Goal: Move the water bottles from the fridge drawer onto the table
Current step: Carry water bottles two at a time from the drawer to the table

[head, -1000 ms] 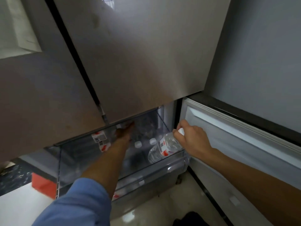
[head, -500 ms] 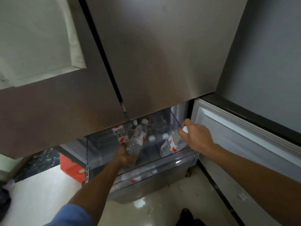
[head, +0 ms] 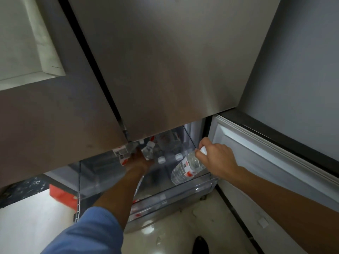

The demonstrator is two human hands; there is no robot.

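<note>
A clear plastic fridge drawer (head: 183,195) stands pulled out below the steel fridge doors. My right hand (head: 216,158) grips the white-capped neck of a clear water bottle (head: 187,167) with a red and white label; the bottle hangs tilted over the drawer's right side. My left hand (head: 139,160) reaches into the drawer's middle and holds the body of a second bottle (head: 148,151), cap pointing up. Two more white bottle caps (head: 161,159) show between my hands, and further bottles lie deeper in the drawer, half hidden by the door edge.
The lower fridge door (head: 266,162) swings open at the right, close to my right arm. Steel upper doors (head: 146,70) overhang the drawer. A red box (head: 62,195) sits on the pale floor at the left. A dark shoe tip (head: 200,244) shows below.
My left hand pushed deeper into the drawer with its bottle, now partly under the door edge. My right hand and its bottle stayed nearly in place.
</note>
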